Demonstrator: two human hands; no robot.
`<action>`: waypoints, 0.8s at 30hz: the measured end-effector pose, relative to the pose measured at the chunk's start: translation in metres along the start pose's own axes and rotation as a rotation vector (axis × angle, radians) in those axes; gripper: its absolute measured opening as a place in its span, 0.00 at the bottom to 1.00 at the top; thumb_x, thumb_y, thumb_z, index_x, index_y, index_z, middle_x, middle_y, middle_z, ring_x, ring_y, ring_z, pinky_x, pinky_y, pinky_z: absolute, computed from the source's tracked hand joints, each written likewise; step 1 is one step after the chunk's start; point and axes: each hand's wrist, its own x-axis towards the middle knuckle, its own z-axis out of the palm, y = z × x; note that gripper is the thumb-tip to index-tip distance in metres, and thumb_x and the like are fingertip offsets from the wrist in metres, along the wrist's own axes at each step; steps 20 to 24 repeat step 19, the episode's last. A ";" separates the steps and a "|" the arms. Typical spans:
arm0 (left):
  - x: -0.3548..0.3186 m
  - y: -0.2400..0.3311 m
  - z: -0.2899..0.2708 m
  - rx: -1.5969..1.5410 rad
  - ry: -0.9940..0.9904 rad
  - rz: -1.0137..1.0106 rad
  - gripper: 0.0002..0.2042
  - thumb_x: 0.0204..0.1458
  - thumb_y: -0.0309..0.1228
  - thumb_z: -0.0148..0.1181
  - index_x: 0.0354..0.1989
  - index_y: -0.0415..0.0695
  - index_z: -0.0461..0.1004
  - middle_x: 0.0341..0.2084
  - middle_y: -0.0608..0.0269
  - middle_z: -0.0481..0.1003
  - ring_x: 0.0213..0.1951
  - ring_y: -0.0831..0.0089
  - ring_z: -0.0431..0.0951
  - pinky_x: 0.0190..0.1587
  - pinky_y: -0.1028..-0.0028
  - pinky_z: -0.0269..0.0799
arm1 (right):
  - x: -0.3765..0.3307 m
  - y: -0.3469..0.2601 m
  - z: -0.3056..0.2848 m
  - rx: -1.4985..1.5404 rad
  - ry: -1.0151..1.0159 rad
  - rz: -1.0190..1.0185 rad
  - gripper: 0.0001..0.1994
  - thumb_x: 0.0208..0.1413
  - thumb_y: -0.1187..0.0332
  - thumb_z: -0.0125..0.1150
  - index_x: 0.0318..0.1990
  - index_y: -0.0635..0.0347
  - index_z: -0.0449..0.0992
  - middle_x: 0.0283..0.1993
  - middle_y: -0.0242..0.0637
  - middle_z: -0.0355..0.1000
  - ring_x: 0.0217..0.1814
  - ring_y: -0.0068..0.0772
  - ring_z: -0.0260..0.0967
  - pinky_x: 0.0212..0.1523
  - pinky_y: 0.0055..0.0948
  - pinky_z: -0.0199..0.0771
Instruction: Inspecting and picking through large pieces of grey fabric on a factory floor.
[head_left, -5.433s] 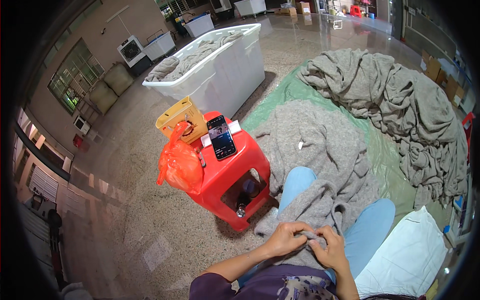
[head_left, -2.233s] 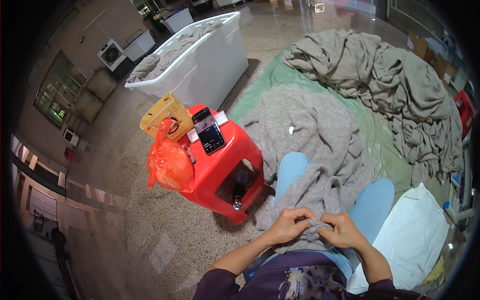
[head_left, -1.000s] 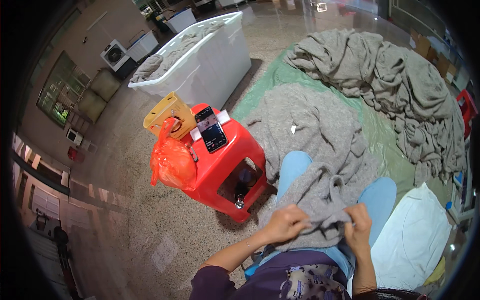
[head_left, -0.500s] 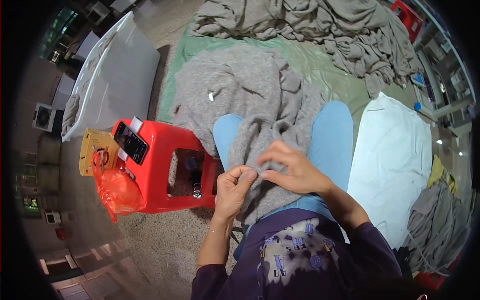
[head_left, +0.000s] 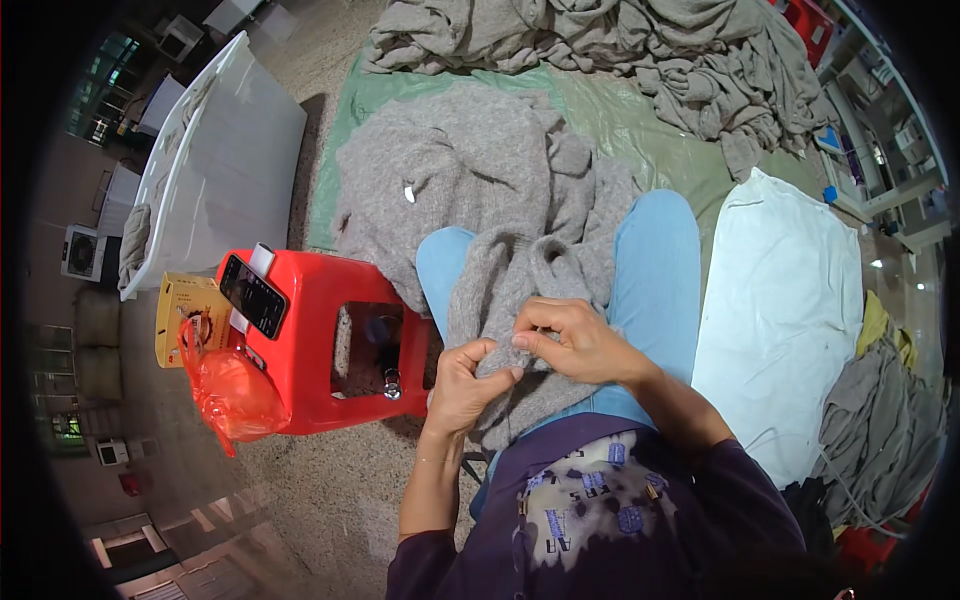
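Observation:
A grey knitted garment [head_left: 480, 190] lies across my lap and spreads out onto a green sheet [head_left: 640, 120] ahead. My left hand [head_left: 462, 378] pinches a fold of its near edge. My right hand [head_left: 575, 340] grips the same fold just to the right, fingertips touching the left hand's. A small white tag [head_left: 409, 193] shows on the garment further out. My legs in light blue trousers [head_left: 660, 260] lie under the fabric.
A red plastic stool [head_left: 330, 340] stands at my left with a dark phone [head_left: 253, 296], a yellow box [head_left: 184, 318] and an orange plastic bag [head_left: 235, 390]. A white tub [head_left: 215, 150] holds grey fabric. More grey garments [head_left: 640, 40] are heaped ahead, a white sack [head_left: 790, 310] lies right.
My view has swung down and to the right since the first frames. Both hands stay on the grey garment, and the right hand has come back in beside the left.

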 end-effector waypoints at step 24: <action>-0.004 -0.013 -0.007 -0.012 0.139 0.160 0.07 0.46 0.20 0.62 0.35 0.38 0.78 0.32 0.66 0.78 0.38 0.82 0.74 0.46 0.79 0.68 | 0.007 0.004 0.007 -0.332 -0.217 0.019 0.16 0.51 0.53 0.63 0.38 0.55 0.73 0.28 0.40 0.74 0.34 0.40 0.76 0.33 0.37 0.73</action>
